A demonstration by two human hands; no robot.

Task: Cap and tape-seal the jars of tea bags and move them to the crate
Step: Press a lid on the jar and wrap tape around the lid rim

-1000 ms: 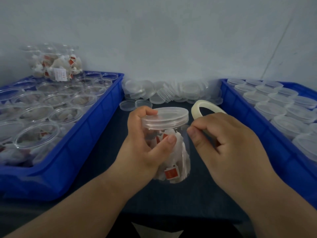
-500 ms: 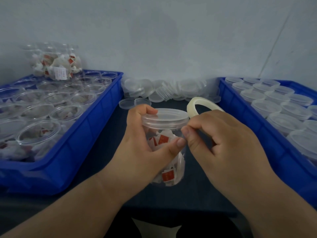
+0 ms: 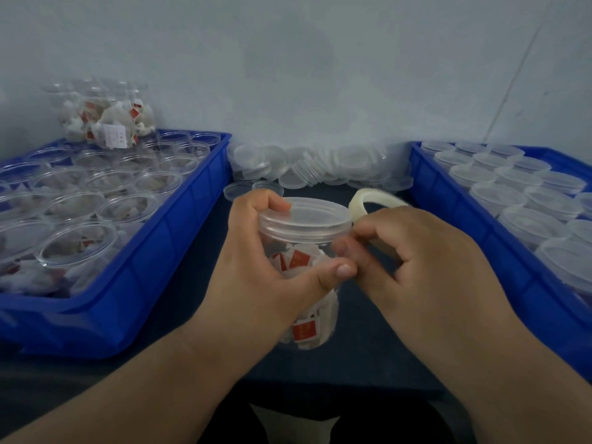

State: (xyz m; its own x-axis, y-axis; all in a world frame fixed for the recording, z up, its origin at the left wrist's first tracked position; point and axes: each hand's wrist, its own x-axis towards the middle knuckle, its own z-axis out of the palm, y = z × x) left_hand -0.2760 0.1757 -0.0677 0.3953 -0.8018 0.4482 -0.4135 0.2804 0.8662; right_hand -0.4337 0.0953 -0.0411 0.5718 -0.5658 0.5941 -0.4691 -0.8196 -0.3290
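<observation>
A clear plastic jar (image 3: pixel 307 325) of tea bags with red tags, closed by a clear lid (image 3: pixel 304 219), is held above the dark table in the middle. My left hand (image 3: pixel 259 270) grips the jar from the left, fingers over the lid's rim and thumb across the front. My right hand (image 3: pixel 426 267) holds a roll of clear tape (image 3: pixel 368 200) and pinches at the jar's right side just below the lid. The tape's loose end is too faint to make out.
A blue crate (image 3: pixel 153 261) on the left holds several uncapped jars of tea bags, with more jars (image 3: pixel 105 120) stacked at its back. A blue crate (image 3: pixel 474 225) on the right holds several capped jars. Loose clear lids (image 3: pixel 317 168) lie piled against the wall.
The jar has turned a little in my left hand. My right hand with the tape roll has moved in against the jar's right side, its fingertips now beside my left thumb.
</observation>
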